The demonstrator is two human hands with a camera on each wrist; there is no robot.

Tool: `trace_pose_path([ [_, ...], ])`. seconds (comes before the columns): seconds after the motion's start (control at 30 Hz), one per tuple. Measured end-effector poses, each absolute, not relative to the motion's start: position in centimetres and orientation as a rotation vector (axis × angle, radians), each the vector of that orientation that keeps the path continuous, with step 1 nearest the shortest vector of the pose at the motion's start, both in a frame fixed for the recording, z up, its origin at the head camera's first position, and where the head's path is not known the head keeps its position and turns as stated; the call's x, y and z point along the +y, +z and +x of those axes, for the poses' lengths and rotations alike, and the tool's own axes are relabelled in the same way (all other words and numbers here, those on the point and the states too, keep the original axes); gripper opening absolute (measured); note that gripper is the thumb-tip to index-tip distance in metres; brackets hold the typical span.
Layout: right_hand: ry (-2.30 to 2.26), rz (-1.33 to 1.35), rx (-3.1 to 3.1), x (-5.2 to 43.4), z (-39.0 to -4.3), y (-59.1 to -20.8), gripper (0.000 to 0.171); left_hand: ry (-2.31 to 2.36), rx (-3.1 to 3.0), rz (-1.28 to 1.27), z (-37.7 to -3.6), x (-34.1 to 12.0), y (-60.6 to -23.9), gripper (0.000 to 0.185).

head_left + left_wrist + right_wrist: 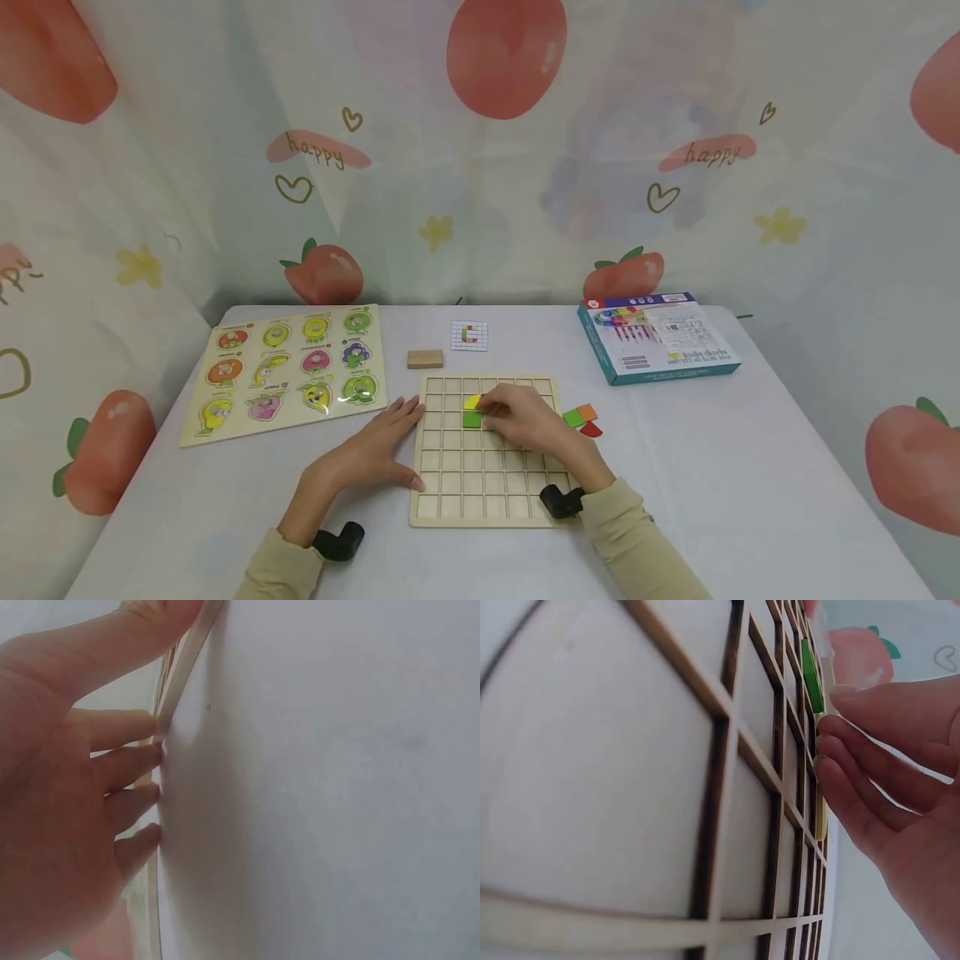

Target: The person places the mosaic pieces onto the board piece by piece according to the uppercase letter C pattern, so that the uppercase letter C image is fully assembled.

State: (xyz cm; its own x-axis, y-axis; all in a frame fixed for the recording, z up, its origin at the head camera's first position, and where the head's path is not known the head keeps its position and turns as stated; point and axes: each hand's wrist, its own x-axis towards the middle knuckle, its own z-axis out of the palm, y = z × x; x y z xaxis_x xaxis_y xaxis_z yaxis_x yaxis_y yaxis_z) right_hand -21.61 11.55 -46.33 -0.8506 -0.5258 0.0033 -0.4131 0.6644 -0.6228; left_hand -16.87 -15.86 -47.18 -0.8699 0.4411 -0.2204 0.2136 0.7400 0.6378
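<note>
A wooden grid board (450,507) lies on the table. My left hand (371,450) rests at its left edge, fingers and thumb spread; in the left wrist view, the thumb and fingertips of this hand (52,795) meet the rim. Over the upper part of the grid, my right hand (521,417) pinches a small red tile (483,398), mostly hidden by the fingertips. Right beside it, a yellow tile (471,402) and a green tile (471,420) sit in grid cells. The right wrist view shows the bunched fingers close to the green tile (811,679).
Right of the board lie a loose green tile (573,418), an orange tile (587,412) and a red piece (592,429). Behind it are a wooden block (425,359) and pattern card (469,336). A fruit puzzle board (288,367) lies left, a box (660,340) right.
</note>
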Motion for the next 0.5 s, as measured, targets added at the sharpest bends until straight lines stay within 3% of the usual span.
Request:
trace_pose_path([
  [0.5, -0.985, -0.801, 2.734, 12.34, -21.08, -46.13, 0.018, 0.878, 2.58, 0.498, -16.89, -15.77, -47.13, 0.111],
])
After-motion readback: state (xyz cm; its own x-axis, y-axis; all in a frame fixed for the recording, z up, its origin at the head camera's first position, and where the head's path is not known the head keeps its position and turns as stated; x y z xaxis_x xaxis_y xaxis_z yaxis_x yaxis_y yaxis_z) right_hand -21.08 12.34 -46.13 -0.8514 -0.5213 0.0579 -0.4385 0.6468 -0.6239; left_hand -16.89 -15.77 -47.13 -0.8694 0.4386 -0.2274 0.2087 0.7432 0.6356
